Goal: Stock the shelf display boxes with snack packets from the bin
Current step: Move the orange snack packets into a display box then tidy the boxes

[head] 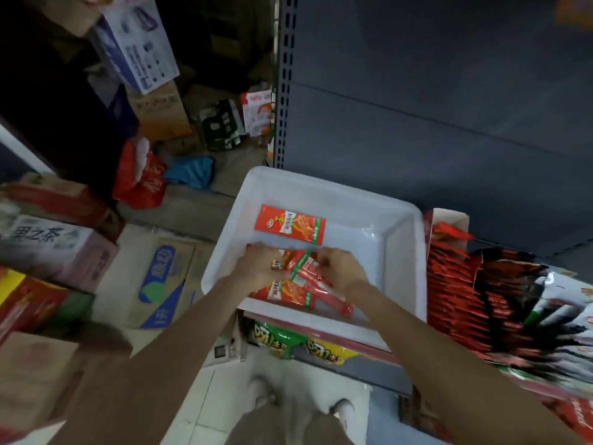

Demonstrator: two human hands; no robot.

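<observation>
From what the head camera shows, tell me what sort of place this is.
Most likely a small shop's aisle or stockroom. A metal shelf upright stands behind a white bin of red packets, a display box beside it is packed with more, and cartons crowd the floor.

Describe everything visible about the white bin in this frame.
The white bin is a shallow rectangular tray of smooth, slightly glossy plastic with a rolled rim and sloped walls. It rests level on the shelf edge, beside a red display box. One red snack packet lies flat inside; the left hand and right hand gather a bunch of packets at its near side.
</observation>
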